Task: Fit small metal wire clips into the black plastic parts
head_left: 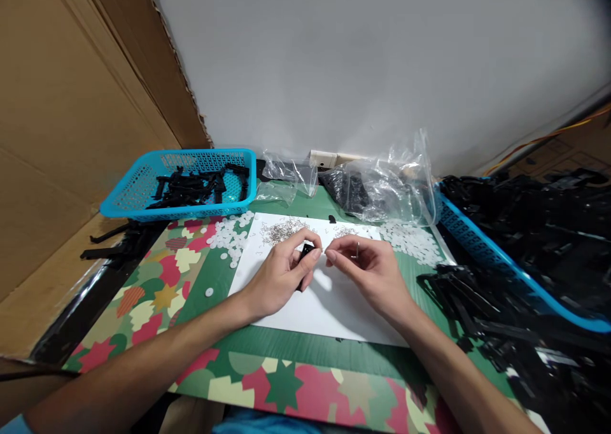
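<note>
My left hand (282,270) is closed around a small black plastic part (304,253), held just above a white sheet of paper (329,307). My right hand (365,266) is pinched at thumb and forefinger right beside that part, with a small metal spring (358,250) showing between its fingers. Two heaps of small metal springs (282,230) lie on the paper's far edge, just beyond my fingers. Piles of small white plastic discs (229,237) lie to the left and right of the paper.
A blue basket (143,189) with black plastic parts stands at the back left. A bigger blue basket (482,249) heaped with black parts fills the right side. Clear plastic bags (382,186) lie against the wall. Cardboard (62,135) rises on the left. A patterned green mat (286,377) covers the table.
</note>
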Demonstrator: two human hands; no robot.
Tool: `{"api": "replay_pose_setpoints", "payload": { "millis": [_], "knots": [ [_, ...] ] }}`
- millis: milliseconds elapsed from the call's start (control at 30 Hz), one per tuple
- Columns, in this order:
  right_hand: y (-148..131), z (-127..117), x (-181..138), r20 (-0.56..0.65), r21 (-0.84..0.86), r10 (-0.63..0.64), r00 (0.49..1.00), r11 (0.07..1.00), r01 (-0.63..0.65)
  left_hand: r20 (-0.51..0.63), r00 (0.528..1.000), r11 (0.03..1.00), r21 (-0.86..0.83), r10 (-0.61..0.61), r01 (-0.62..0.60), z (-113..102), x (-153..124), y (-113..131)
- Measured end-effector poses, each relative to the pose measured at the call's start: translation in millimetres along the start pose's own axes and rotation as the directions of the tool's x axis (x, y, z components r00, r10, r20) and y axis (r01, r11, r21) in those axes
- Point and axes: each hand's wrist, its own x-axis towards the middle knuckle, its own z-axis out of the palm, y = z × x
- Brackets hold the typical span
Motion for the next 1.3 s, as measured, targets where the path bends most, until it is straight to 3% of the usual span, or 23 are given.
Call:
{"api": "replay_pose_setpoints", "payload": {
  "millis": [167, 267, 400, 733, 900, 1133, 1300],
  "knots": [
    [1, -1, 0, -0.072, 0.043, 0.023, 0.997, 0.999, -0.02, -0.044, 0.998, 0.999, -0.034, 0.04, -0.041, 1, 4, -3],
    [-2, -4, 1, -0.096, 0.016, 0.016, 0.995, 1.0, -0.014, -0.053, 0.999, 0.992, -0.123, -0.007, 0.001, -2, 5, -2],
    [-5, -7, 0, -0.123, -0.102, -0.036, 0.992, 0.995, 0.023, -0.005, 0.997, 0.961, -0.264, -0.082, 0.077, -4, 5, -3],
    [-11, -5, -4, -0.137, -0.369, -0.22, 0.966, 0.916, 0.156, 0.077, 0.995, 0.973, -0.218, -0.063, 0.079, 2, 5, -12],
    [-13, -4, -6, -0.115, -0.395, -0.188, 0.976, 0.91, 0.128, 0.131, 0.974, 0.943, -0.255, -0.186, 0.214, 0, 1, -3],
    [-11, -7, -4, -0.119, -0.376, -0.175, 0.977, 0.919, 0.119, 0.278, 0.948, 0.907, -0.341, -0.154, 0.248, -1, 1, -3],
    [-9, -13, -3, -0.087, -0.351, -0.142, 0.986, 0.931, 0.103, 0.289, 0.946, 0.898, -0.362, -0.146, 0.249, -2, 2, -6]
  ]
}}
